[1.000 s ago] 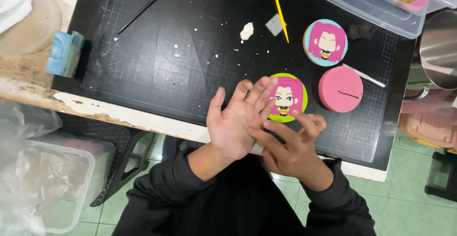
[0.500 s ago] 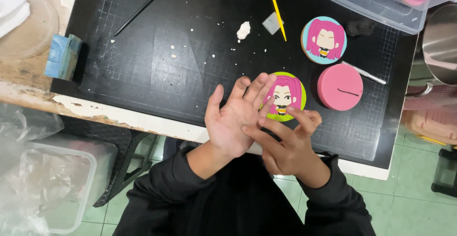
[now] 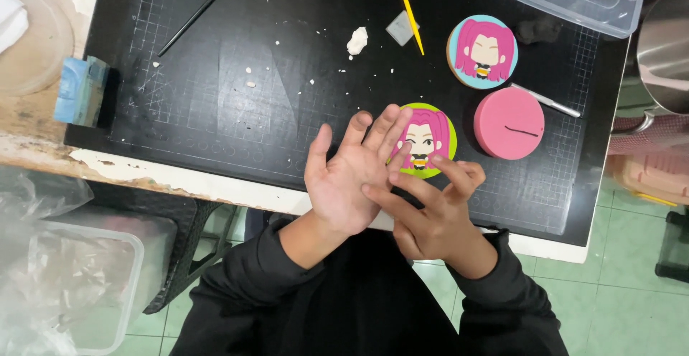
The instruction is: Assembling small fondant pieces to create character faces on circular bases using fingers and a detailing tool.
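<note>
Green disc (image 3: 430, 141) with the pink-haired cartoon figure sits flat on the black cutting mat (image 3: 215, 76), near the mat's front edge and just beyond the fingertips. It's round, so no real long axis, but the figure on it stands head toward the far side of the table, feet toward the person.

Left hand (image 3: 348, 173) is spread wide, palm up, fingers fanned out, their tips covering the disc's left rim. Right hand (image 3: 430, 212) is half curled, its fingers resting against the left palm and fingers; can't tell if anything tiny is pinched in there, neither hand clearly holds anything.

Room-wise: the plain pink disc (image 3: 508, 123) is just beside the green one on the right, with a thin metal tool (image 3: 549, 101) touching its far edge. The blue disc (image 3: 482, 51) with the same figure is behind, near but apart. Left of the hands the mat is mostly open, just white crumbs. A white lump (image 3: 357, 40), yellow stick (image 3: 408, 8) and black brush (image 3: 201, 11) lie well back. A clear plastic box (image 3: 552, 4) sits at the far right corner.
</note>
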